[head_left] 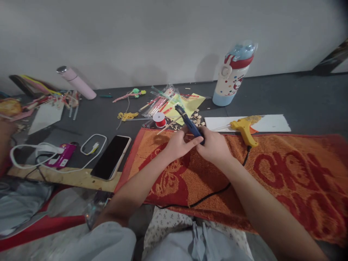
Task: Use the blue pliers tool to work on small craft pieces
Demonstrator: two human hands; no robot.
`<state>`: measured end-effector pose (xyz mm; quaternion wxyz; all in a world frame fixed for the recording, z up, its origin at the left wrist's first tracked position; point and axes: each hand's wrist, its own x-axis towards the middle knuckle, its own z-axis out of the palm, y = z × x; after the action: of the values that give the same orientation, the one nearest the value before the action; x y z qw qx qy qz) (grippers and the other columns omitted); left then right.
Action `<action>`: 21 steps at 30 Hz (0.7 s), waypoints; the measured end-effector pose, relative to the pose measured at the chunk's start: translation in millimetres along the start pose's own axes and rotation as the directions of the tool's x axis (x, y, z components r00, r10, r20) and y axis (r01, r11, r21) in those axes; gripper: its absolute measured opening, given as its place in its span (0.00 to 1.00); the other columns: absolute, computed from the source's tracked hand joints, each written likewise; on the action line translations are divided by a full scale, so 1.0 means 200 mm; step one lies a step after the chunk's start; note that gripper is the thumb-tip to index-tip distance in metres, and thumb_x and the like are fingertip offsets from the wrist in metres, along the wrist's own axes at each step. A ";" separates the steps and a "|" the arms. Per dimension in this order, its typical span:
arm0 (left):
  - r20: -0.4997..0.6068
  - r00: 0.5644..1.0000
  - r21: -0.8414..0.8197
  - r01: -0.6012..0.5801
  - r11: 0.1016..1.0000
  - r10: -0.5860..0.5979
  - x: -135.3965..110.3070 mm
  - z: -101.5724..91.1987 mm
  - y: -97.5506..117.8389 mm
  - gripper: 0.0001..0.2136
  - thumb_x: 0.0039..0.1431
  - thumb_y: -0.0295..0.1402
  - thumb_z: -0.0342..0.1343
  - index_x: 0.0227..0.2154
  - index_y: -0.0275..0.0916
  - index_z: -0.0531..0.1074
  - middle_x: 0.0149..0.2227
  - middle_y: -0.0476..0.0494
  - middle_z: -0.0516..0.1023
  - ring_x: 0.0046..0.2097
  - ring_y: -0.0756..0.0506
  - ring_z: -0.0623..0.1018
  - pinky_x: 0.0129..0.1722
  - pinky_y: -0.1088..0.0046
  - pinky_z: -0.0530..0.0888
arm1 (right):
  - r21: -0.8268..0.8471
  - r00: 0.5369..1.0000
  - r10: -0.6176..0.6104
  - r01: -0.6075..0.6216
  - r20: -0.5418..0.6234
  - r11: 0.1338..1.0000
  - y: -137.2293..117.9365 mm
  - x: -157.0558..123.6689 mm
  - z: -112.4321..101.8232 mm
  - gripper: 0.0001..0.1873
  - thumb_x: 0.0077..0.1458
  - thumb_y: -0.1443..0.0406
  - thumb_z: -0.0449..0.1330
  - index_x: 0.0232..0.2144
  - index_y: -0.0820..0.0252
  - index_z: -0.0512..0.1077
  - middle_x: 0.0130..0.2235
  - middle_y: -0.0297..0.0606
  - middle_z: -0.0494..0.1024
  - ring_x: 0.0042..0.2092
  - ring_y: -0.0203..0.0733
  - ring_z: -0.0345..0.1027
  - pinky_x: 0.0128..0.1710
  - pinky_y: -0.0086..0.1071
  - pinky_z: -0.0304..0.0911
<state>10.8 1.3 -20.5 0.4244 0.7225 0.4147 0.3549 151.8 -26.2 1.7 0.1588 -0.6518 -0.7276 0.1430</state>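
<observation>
1. At the left edge, another person's arm is cut off by the frame; the pile above it is blurred and hard to sort out.
2. Toward the lower left, a white cable loops beside a magenta power adapter, with a smartphone on their right.
3. Left of centre, yellow yarn lies near a spool of red ribbon.
4. At the centre, your left hand is clamped on the dark-blue pliers-like tool, thumb along its handle; its other fingers are mostly hidden.
5. A thin wooden stick reaches the tool's head; you cannot tell whether the jaws grip it.
6. Your right hand closes around the tool's lower end, covering it; its fingertips are out of sight.
7. Right of centre, a yellow glue gun lies across a white board and the orange towel, whose right end blurs at the frame's edge.
</observation>
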 end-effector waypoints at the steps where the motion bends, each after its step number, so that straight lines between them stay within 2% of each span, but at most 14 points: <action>1: -0.004 1.000 -0.088 0.007 0.996 -0.007 0.00 0.01 -0.01 0.24 0.52 0.51 0.58 0.42 0.35 0.69 0.42 0.37 0.77 0.43 0.42 0.77 0.43 0.66 0.73 | 0.013 1.000 -0.009 0.009 0.004 1.000 -0.01 0.00 0.00 0.21 0.52 0.63 0.50 0.48 0.63 0.68 0.37 0.48 0.81 0.36 0.54 0.74 0.29 0.34 0.56; 3: -0.019 1.000 -0.193 0.008 0.981 -0.012 0.00 0.03 -0.01 0.24 0.52 0.51 0.58 0.42 0.35 0.66 0.44 0.36 0.76 0.45 0.42 0.77 0.45 0.65 0.74 | 0.032 1.000 -0.023 0.022 0.010 0.999 -0.01 0.00 0.01 0.21 0.52 0.64 0.50 0.48 0.62 0.68 0.37 0.48 0.81 0.36 0.54 0.74 0.29 0.34 0.56; 5: -0.034 0.999 -0.217 0.000 0.976 -0.008 0.00 0.04 -0.01 0.23 0.52 0.51 0.58 0.41 0.36 0.65 0.45 0.36 0.75 0.47 0.42 0.76 0.47 0.64 0.73 | 0.037 0.999 -0.028 0.028 0.015 0.999 -0.02 0.00 0.01 0.20 0.51 0.64 0.50 0.47 0.62 0.69 0.36 0.48 0.81 0.36 0.54 0.74 0.29 0.34 0.56; 10: -0.050 0.999 -0.211 -0.010 0.977 0.000 0.00 0.04 0.00 0.22 0.52 0.51 0.58 0.40 0.38 0.64 0.42 0.38 0.75 0.46 0.41 0.76 0.48 0.62 0.72 | 0.037 0.999 -0.017 0.016 0.031 0.999 -0.01 0.00 0.02 0.20 0.51 0.64 0.50 0.45 0.62 0.69 0.36 0.49 0.81 0.35 0.54 0.74 0.30 0.35 0.58; 21: -0.061 0.998 -0.171 -0.005 0.985 -0.006 -0.01 0.05 -0.01 0.24 0.53 0.52 0.56 0.42 0.36 0.65 0.44 0.36 0.75 0.47 0.41 0.76 0.49 0.61 0.72 | 0.036 0.999 -0.004 0.003 0.034 0.999 -0.02 0.00 0.01 0.21 0.50 0.65 0.51 0.47 0.64 0.70 0.38 0.49 0.81 0.38 0.54 0.75 0.33 0.36 0.62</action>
<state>18.1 -3.2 -27.5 0.4721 0.6722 0.3956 0.4109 147.0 -26.3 1.0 0.1582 -0.6450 -0.7287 0.1671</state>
